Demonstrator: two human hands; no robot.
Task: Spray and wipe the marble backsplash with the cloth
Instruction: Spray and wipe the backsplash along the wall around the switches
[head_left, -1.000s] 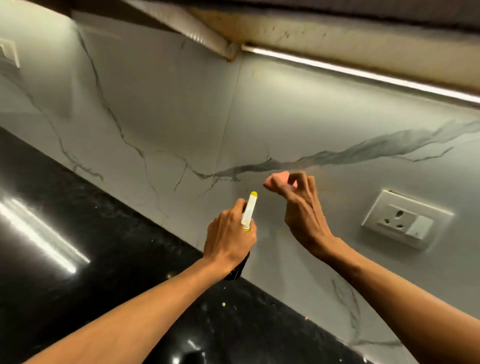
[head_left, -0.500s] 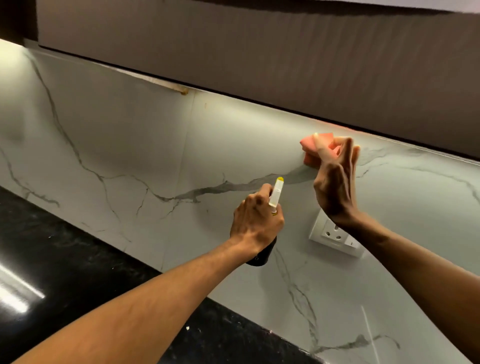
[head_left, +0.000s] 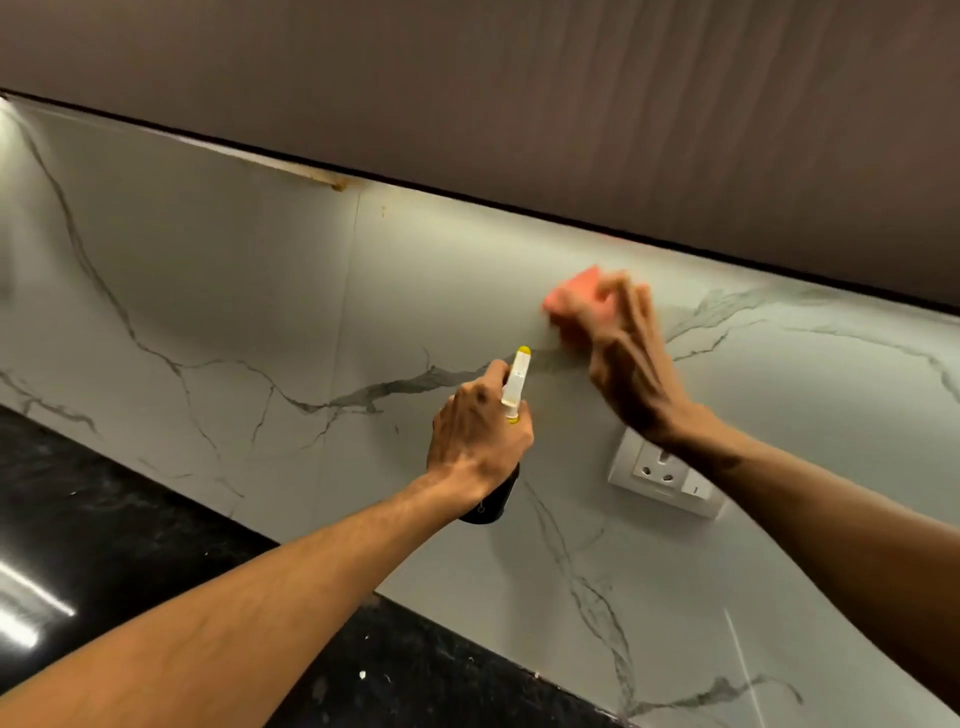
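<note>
Orange cloth (head_left: 571, 299) sits pressed to the marble backsplash (head_left: 234, 312) at upper centre-right, under the right hand's (head_left: 631, 364) fairly straight fingers (blurred). The left hand (head_left: 478, 439) grips the spray bottle (head_left: 517, 382) mid-frame. Overlapping strokes would wipe best, steering clear of the socket (head_left: 660, 475) below.

A single wide-angle view looks out from the person's head, facing forward and somewhat down at the marble backsplash (head_left: 234, 291) from close range, within arm's reach. Both forearms enter from the bottom edge, and the left hand (head_left: 478, 436) and right hand (head_left: 618, 353) sit near mid-frame. The wall runs tilted across the picture, with the cabinet front (head_left: 519, 93) filling the top and the black table (head_left: 104, 545) the lower left.
</note>
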